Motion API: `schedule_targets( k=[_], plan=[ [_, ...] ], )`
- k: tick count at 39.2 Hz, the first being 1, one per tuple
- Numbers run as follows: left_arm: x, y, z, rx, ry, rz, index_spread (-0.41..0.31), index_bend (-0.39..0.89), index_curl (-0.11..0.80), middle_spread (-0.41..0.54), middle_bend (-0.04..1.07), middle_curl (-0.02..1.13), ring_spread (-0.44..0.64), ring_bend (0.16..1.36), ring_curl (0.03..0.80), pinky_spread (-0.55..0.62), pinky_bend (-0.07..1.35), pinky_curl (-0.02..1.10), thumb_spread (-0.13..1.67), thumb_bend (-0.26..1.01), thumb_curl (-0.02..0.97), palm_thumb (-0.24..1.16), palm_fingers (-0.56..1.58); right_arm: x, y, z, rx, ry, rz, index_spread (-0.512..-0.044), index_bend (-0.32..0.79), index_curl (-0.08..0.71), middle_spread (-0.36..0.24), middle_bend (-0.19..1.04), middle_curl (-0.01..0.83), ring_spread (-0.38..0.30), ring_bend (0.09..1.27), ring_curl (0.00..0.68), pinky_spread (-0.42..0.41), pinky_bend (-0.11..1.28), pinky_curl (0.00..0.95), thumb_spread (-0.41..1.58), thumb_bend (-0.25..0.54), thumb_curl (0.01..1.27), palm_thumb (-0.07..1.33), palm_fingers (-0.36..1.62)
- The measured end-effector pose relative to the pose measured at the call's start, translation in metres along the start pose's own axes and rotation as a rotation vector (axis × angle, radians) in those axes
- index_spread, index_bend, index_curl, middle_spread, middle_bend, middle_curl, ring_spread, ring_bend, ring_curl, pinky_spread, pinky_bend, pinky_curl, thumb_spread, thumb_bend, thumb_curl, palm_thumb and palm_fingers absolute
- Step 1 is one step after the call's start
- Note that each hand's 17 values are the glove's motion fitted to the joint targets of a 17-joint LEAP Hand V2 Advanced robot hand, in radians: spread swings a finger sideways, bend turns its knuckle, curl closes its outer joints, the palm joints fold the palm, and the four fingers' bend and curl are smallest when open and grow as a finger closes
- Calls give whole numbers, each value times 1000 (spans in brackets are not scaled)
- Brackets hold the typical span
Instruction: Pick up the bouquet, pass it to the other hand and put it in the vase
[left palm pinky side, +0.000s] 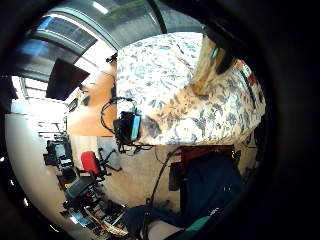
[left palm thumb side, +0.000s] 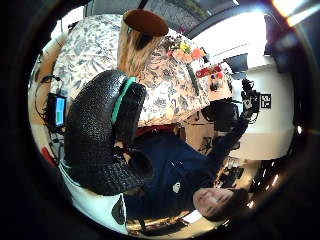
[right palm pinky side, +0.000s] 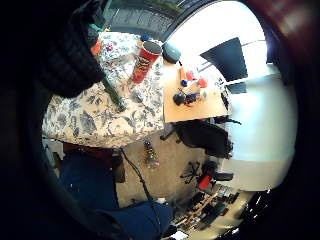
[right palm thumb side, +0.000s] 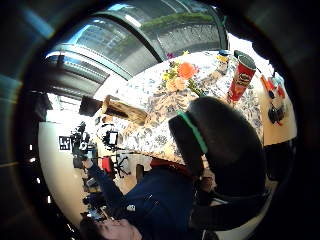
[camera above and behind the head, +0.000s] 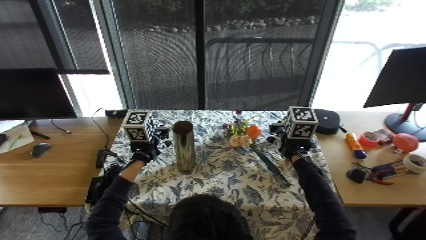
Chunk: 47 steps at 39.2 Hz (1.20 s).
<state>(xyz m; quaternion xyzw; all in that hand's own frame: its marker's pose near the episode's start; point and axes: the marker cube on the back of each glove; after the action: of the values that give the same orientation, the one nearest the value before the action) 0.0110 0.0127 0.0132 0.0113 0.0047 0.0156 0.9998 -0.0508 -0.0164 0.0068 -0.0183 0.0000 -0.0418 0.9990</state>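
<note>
- The left hand hovers over the floral tablecloth left of the vase, fingers loosely curled, holding nothing.
- The right hand, fingers relaxed and empty, hangs just right of the bouquet.
- The bouquet lies flat on the cloth, right of the upright vase.

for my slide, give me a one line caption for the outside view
Bouquet lies on the floral tablecloth beside the upright vase, gloved hands apart.
</note>
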Motion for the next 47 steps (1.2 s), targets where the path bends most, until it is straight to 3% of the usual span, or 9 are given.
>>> schedule_targets(
  k=[14,22,26,28,31,37,47],
  plan=[
    [13,3,8,14,-67,39,-18,154,259,183,155,292,233,501,271,221,383,323,1229,5,222,252,265,-16,-6,-3,-29,-73,-34,-314,119,225,-26,225,317,16,419,286,122,375,308,1271,122,199,449,504],
    [22,17,7,4,-60,68,-16,156,278,202,175,298,265,504,274,238,378,333,1236,-12,237,259,244,23,-13,-9,-88,-75,151,-301,97,215,-17,224,336,22,434,303,114,377,322,1276,88,213,460,469],
    [27,17,9,24,-65,91,-15,156,287,206,177,302,272,508,278,248,374,336,1238,-14,242,259,240,47,-22,-1,-115,-144,278,-290,81,204,-3,199,337,32,431,306,154,454,345,1260,60,222,452,461],
    [30,17,10,33,-70,104,-15,156,290,205,178,304,274,509,280,250,371,336,1239,-14,244,259,238,52,-31,9,-126,-202,308,-274,27,179,9,147,322,43,456,313,180,597,376,1244,55,231,466,498],
    [32,17,14,34,-92,122,-15,155,295,205,178,307,277,510,283,252,370,339,1240,-15,247,259,237,60,-52,36,-140,-268,341,-253,18,159,19,156,319,46,493,322,188,665,390,1230,46,243,484,485],
    [37,22,19,28,-135,144,-15,154,303,206,178,312,280,511,287,255,369,343,1241,-15,252,258,234,45,-58,69,-161,-271,431,-210,29,132,42,190,330,45,553,347,199,729,414,1200,24,263,513,453],
    [43,22,30,63,-186,171,-14,153,312,206,182,322,284,508,291,257,369,350,1241,-15,258,257,231,27,-74,155,-320,-291,510,-151,83,131,70,184,342,43,577,360,201,768,412,1172,-13,287,538,431]
  ],
)
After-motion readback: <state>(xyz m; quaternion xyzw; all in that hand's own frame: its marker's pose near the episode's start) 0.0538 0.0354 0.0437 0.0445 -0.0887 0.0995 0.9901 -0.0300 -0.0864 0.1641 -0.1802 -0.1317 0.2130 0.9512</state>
